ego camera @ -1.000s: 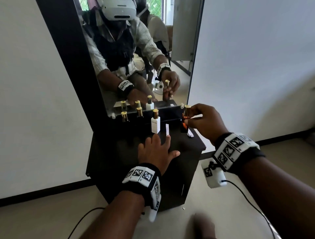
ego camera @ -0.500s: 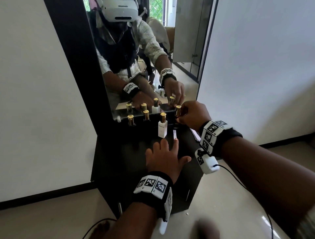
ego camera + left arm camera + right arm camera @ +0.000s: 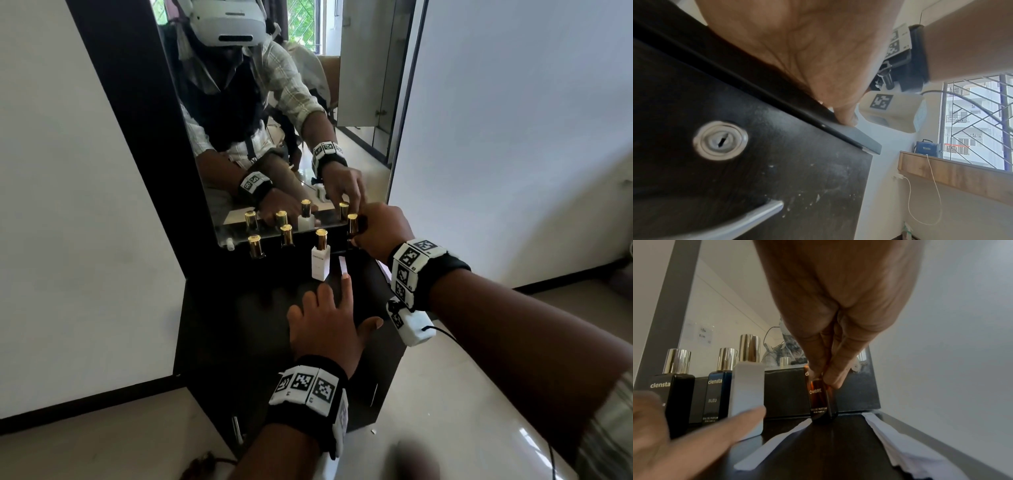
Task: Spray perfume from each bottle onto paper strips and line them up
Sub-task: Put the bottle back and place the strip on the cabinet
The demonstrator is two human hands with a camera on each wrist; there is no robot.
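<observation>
My right hand (image 3: 371, 230) pinches the amber bottle (image 3: 819, 400) near its shoulder; its base is down on the black cabinet top (image 3: 219, 318), at the right end of the row by the mirror ledge. A white bottle (image 3: 321, 263), a blue bottle (image 3: 715, 395) and a black bottle (image 3: 672, 394), all gold-capped, stand to its left. My left hand (image 3: 329, 315) lies flat on the top. Its index fingertip rests on the near end of a white paper strip (image 3: 342, 266), which lies between the white and amber bottles.
A stack of loose paper strips (image 3: 900, 447) lies along the right edge of the cabinet top. The mirror (image 3: 291, 137) rises right behind the bottles. The cabinet front has a keyhole (image 3: 720, 141) and a metal handle (image 3: 756, 216). Tiled floor surrounds the cabinet.
My right hand has carried the amber bottle from the front right back and left into the row by the mirror. My left hand has slid forward, its index finger now on the strip.
</observation>
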